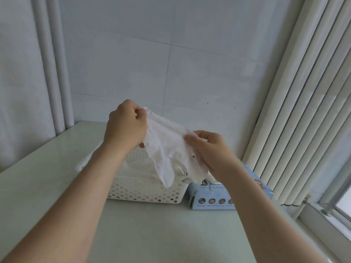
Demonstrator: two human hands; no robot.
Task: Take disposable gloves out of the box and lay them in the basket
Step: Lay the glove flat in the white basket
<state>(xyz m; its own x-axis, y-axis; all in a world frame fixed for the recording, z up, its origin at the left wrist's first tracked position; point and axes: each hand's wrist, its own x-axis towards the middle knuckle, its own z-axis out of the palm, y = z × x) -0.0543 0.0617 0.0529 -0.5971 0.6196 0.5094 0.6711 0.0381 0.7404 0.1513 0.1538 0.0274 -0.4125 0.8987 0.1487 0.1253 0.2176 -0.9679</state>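
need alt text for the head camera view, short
The left hand and right hand pinch a white disposable glove by its top edge, spread in the air over a white perforated basket on a pale table. A blue glove box sits to the basket's right, near vertical blinds.

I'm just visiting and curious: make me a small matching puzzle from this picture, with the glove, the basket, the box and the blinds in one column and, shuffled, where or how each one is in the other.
Things:
1. glove
2. basket
3. box
4. blinds

Places or states:
a. on the table, right of the basket
b. vertical slats along the right side
c. pinched in the air by the left hand and the right hand
d. white, with rows of holes in its wall

Pairs: 1-c, 2-d, 3-a, 4-b
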